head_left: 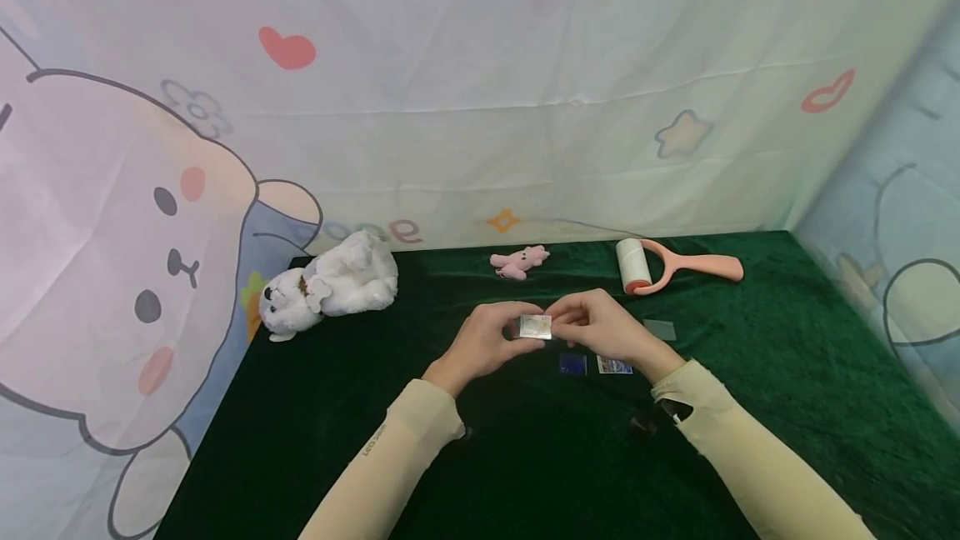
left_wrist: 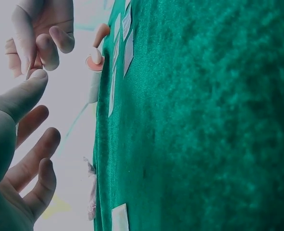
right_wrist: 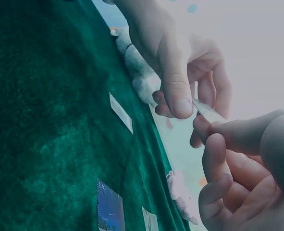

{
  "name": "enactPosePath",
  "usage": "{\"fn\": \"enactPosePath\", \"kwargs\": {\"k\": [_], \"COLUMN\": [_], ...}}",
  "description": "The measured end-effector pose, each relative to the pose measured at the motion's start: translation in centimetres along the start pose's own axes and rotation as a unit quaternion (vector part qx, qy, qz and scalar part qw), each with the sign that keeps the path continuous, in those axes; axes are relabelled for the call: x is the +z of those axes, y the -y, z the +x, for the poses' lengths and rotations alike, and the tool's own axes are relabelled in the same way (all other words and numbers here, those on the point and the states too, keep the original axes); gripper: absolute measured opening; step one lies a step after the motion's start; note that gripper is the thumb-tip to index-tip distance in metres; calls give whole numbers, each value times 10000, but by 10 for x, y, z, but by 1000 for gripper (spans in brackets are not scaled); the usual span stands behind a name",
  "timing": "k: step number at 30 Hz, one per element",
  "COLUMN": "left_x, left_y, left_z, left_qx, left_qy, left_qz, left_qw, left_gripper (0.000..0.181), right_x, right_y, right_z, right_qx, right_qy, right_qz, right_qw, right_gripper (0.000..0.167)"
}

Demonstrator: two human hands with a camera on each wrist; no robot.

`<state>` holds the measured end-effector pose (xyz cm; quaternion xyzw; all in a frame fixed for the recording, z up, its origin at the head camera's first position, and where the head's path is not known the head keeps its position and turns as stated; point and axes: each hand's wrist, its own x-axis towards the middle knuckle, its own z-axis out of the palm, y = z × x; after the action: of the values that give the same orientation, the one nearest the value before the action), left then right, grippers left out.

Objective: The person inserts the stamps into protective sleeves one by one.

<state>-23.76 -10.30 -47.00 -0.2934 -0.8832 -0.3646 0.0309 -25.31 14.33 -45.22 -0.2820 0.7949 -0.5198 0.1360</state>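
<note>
Small pale slip (head_left: 536, 327) was held above the counter (head_left: 285, 423). Left hand (head_left: 487, 340) and right hand (head_left: 600, 327): fingers of each pinching it, at opposite edges. Uneven pull would likely crease or tear it. Pinch area tiny; an early release could let it drop. Below, toward 4 o'clock, lay a blue stamp (head_left: 573, 365), with a white-bordered stamp (head_left: 615, 367) just beside; a falling slip might land among these. Farther, at 2 o'clock: lint roller (head_left: 633, 263). If tacky (not determined), contact could damage the slip's surface.
</note>
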Motion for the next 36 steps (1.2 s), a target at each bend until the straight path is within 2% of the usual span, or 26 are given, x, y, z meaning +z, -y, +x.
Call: {"fn": "enactPosePath", "kwargs": {"k": [11, 30, 36], "left_x": [1, 5, 6], "left_y": [1, -3, -3], "left_z": [0, 3, 3], "left_qx": [-3, 64, 144], "left_qy": [-22, -110, -108], "left_qz": [59, 323, 253], "left_qw": [10000, 9994, 9995], "left_gripper": [42, 40, 45], "right_x": [0, 3, 4], "right_y": [-2, -3, -4], "right_z": [0, 0, 2], "right_qx": [-29, 71, 149], "right_qy": [18, -283, -337], "right_qz": [79, -64, -86], "right_qw": [10000, 9996, 9993], "right_gripper": [23, 19, 19]}}
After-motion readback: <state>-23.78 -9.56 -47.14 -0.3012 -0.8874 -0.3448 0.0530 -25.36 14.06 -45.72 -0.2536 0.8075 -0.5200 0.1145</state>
